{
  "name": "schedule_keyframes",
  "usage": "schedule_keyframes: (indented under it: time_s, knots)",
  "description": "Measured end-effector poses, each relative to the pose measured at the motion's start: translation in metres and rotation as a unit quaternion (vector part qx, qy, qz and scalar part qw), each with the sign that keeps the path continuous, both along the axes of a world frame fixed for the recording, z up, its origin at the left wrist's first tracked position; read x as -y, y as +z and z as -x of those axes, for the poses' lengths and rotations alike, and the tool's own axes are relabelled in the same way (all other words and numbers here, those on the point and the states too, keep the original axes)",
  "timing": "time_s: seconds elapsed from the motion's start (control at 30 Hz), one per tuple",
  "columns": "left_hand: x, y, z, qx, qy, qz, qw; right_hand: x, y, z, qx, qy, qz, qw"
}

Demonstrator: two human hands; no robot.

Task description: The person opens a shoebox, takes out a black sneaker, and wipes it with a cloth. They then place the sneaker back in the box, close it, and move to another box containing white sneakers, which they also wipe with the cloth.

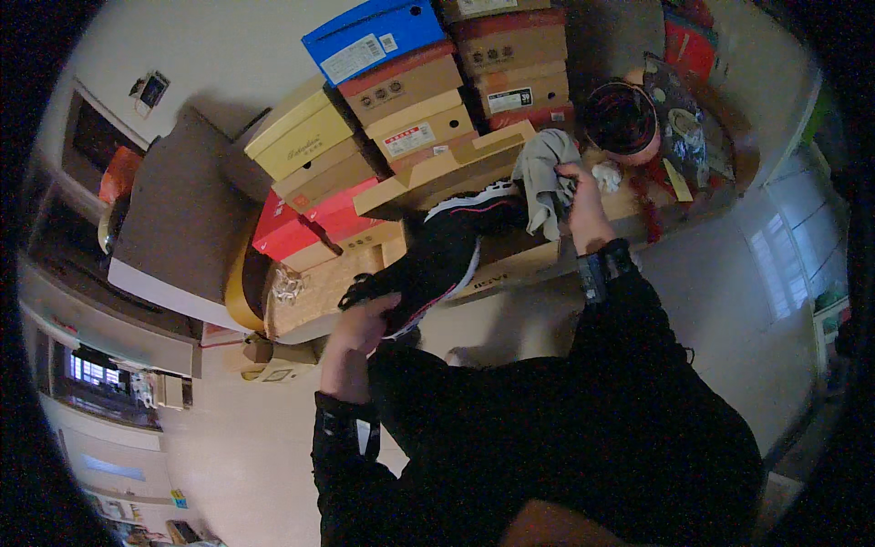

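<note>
My left hand (pixel 359 328) grips a black sneaker (pixel 437 263) with a white sole and a pink line along its side. Dark laces show beside my fingers. A bunched grey cloth (pixel 545 174) hangs from my right hand (pixel 586 205), pinched between the fingers. Behind the held sneaker, a second black shoe (pixel 489 208) with a white sole lies in an open cardboard shoebox (pixel 509 263). The held sneaker hides part of the box and part of that second shoe.
Stacked shoeboxes (pixel 410 82) stand behind the open box, a blue shoebox (pixel 376 41) on top. A round container (pixel 622 123), a crumpled white tissue (pixel 607 176) and a plastic bag (pixel 690 130) are on the right. Clear crumpled plastic (pixel 288 282) lies on the left of the table (pixel 321 294).
</note>
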State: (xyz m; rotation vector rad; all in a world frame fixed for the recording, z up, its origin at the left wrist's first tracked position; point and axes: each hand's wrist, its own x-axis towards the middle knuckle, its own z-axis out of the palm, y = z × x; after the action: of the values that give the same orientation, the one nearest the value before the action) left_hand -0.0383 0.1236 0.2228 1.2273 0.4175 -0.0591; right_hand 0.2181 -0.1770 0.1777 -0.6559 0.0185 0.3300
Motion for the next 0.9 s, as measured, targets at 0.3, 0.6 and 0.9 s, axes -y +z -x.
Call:
schedule_keyframes:
  time_s: [0.3,0.6,0.9]
  knots:
    - [-0.004,-0.015,-0.102,-0.218,-0.098,-0.272,0.932,-0.002,-0.011,-0.014,-0.026,0.028,-0.007,0.999]
    - [0.01,-0.006,-0.164,-0.17,-0.293,-0.264,0.903,-0.006,-0.024,-0.023,-0.024,0.026,-0.018,0.999]
    - [0.001,-0.038,-0.193,0.069,-0.314,-0.529,0.785,-0.007,-0.02,-0.021,-0.037,0.032,-0.028,0.998]
